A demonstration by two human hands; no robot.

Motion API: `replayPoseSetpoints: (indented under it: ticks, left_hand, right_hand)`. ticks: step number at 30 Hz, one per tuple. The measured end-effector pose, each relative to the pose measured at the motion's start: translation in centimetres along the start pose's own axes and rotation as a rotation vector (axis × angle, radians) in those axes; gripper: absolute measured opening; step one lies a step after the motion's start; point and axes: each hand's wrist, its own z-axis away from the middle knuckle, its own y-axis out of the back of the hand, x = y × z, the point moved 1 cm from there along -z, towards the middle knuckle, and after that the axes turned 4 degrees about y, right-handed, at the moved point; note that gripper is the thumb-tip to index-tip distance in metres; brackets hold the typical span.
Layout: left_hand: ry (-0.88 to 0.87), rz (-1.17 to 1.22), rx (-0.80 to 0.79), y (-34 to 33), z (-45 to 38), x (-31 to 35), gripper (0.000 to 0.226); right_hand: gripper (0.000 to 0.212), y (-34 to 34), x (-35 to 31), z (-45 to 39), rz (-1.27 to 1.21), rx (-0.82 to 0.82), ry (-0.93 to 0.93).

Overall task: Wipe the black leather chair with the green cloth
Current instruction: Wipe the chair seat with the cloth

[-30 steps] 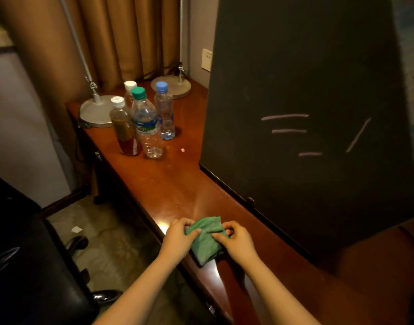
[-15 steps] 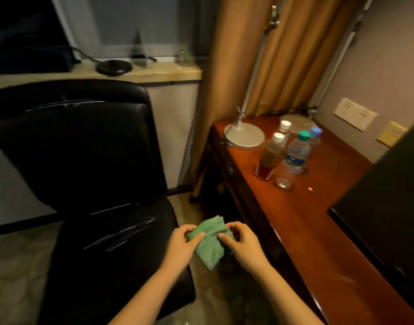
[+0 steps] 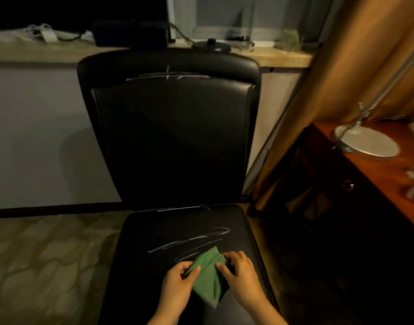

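Both hands, left [image 3: 175,288] and right [image 3: 242,279], pinching the folded green cloth [image 3: 209,281] above the black chair [image 3: 173,137] seat.

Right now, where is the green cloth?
In the head view, low centre: the cloth is held between the left hand and right hand, over the chair seat's front.

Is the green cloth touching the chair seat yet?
Cannot tell. In the head view the folded green cloth is held by both hands above the black leather chair seat, but this top-down angle shows neither contact nor gap.
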Motion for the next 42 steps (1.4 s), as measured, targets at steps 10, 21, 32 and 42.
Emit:
replayPoseSetpoints:
  ticks: [10, 21, 32, 42]
  left_hand:
    - [-0.099, 0.007, 0.057, -2.7, -14.6, -11.2, 0.012]
    - [-0.394, -0.573, 0.511, -0.2, -12.4, -13.2, 0.038]
    - [-0.299, -0.770, 0.450, 3.7, -13.6, -15.5, 0.061]
    - [-0.145, -0.607, 0.514, 5.0, -16.0, -14.3, 0.054]
  right_hand:
    - [0.023, -12.1, 9.1, -8.7, 0.135, 0.099, 0.071]
    - [0.049, -19.0, 9.3, -5.5, 0.583, 0.111, 0.400]
    - [0.050, -13.9, 13.2, -16.9, 0.414, 0.246, -0.145]
    - [0.048, -19.0, 10.1, -15.1, 0.627, 0.148, 0.446]
